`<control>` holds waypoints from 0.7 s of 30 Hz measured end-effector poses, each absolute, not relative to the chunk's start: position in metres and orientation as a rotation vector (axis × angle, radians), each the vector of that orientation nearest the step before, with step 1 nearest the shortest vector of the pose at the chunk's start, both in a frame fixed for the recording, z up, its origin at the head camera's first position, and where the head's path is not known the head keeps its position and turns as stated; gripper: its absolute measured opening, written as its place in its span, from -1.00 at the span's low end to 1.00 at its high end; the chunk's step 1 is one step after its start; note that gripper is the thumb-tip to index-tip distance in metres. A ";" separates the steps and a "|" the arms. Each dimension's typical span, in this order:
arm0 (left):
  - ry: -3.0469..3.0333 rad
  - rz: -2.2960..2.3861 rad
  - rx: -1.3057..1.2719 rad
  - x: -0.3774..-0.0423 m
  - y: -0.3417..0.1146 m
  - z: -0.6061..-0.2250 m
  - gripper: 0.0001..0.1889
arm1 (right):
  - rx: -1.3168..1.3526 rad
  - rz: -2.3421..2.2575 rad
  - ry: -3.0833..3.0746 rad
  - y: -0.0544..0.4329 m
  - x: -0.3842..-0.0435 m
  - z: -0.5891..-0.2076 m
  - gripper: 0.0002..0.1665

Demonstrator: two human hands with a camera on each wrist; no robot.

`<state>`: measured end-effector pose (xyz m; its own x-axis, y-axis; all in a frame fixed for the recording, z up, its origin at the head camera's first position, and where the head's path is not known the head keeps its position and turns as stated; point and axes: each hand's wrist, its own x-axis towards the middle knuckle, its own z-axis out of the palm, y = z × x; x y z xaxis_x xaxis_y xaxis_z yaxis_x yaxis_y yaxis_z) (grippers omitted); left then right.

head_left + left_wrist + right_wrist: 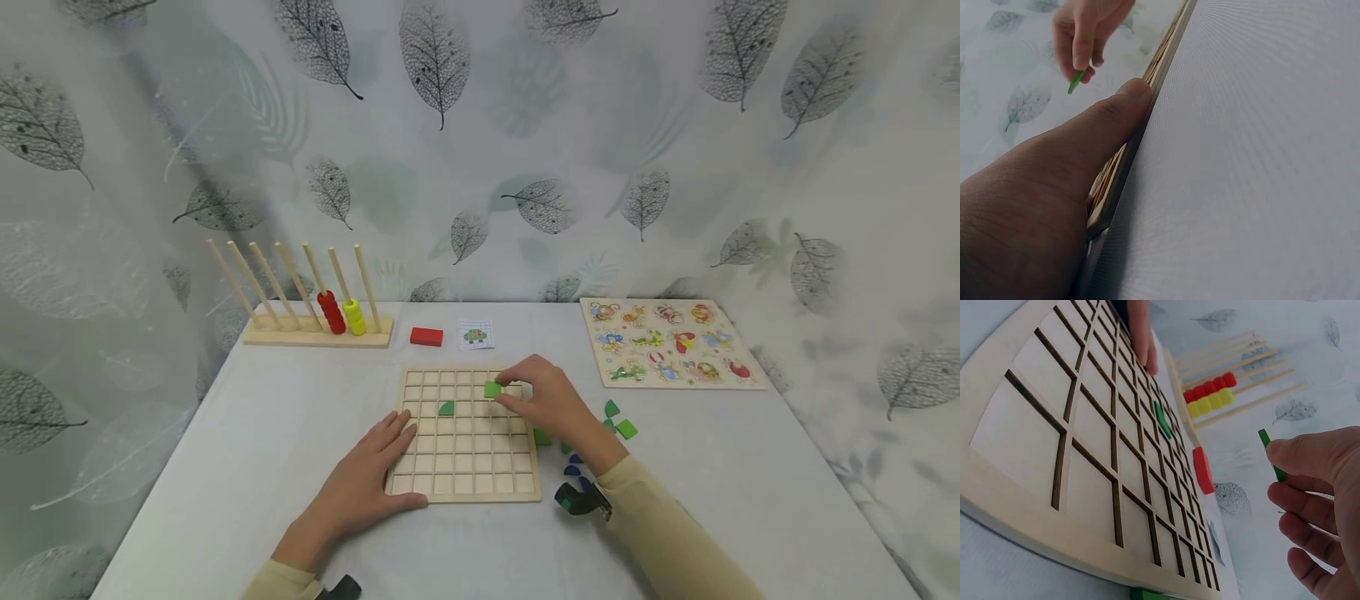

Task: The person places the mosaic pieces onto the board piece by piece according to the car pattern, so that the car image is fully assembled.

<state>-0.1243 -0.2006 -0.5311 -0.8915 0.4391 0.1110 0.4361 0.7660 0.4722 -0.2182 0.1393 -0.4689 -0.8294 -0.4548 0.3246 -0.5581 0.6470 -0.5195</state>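
My right hand (543, 402) pinches a small light green square tile (492, 389) between thumb and fingers, above the upper right part of a wooden grid board (465, 498). In the right wrist view the tile (1271, 456) is seen edge-on, lifted clear of the board. My left hand (366, 477) rests at the board's left side, fingers fairly straight on its edge. The left wrist view shows the thumb (1113, 115) lying along the near rim. One darker green piece with a rounded corner (446, 408) sits in a cell at the upper left of the grid.
Loose green pieces (626, 428) and blue pieces (572, 471) lie right of the board, partly under the right forearm. Behind are a peg stand (315, 337) with red and yellow beads, a red block (427, 337), a turtle-like picture card (476, 334) and an insect puzzle (598, 354).
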 end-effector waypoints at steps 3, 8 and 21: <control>2.944 0.790 0.720 -0.124 -0.201 -0.532 0.21 | 0.821 0.945 -2.713 0.135 -0.217 -0.469 -0.73; 2.954 0.793 0.727 -0.124 -0.201 -0.533 0.21 | 0.817 0.971 -2.703 0.128 -0.217 -0.470 -0.73; 2.956 0.813 0.726 -0.122 -0.201 -0.531 0.19 | 0.902 1.030 -2.667 0.116 -0.221 -0.478 -0.76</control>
